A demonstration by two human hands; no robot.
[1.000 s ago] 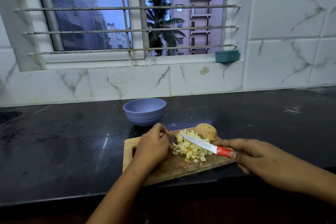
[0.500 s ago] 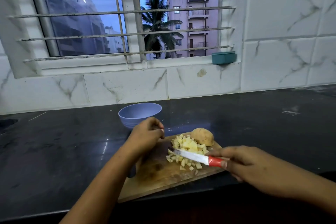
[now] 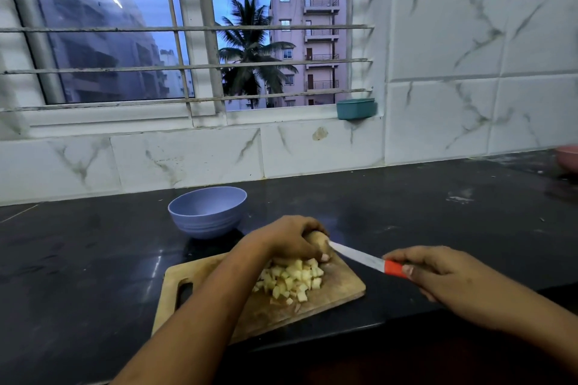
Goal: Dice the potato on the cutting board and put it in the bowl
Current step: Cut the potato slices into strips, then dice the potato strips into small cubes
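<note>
Plainly one bowl (image 3: 206,212), one cutting board (image 3: 341,286), one knife (image 3: 366,258), one potato chunk (image 3: 319,244).

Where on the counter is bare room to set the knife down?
Bare counter lies right of the cutting board, and left of board and bowl. Crowded: the board's far side, where the left hand grips the potato beside the dice.

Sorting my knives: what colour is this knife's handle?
Orange-red handle on the pale-bladed knife in the right hand; head view.

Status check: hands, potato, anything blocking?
Left hand grips uncut potato piece; right hand holds knife. Diced pile on cutting board, bowl behind. No obstruction seen.
</note>
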